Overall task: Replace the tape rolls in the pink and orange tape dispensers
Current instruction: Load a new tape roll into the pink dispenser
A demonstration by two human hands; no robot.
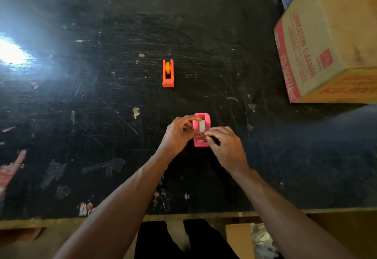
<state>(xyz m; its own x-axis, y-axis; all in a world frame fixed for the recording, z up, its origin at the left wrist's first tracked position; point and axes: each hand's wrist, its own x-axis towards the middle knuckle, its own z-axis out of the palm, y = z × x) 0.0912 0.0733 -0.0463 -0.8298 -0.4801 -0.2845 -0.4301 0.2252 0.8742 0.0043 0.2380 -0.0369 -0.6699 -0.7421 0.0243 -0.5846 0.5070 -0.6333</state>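
Note:
A pink tape dispenser (206, 118) sits on the black table near the middle front, with a whitish tape roll (202, 126) standing in its slot. My left hand (179, 134) reaches in from the left, its fingertips pinched on the top of the roll. My right hand (225, 146) comes from the right; its thumb and forefinger pinch at the roll's near edge, just above the cutter end. Farther back stands an orange tape dispenser (168, 73) holding a yellow-orange roll, untouched.
A large cardboard box (330, 40) printed "LUBRICATION CLEANER" fills the right rear of the scratched black table (102, 95). Bright glare lies at the far left. Old tape scraps and paint marks dot the surface. The table's front edge runs below my forearms.

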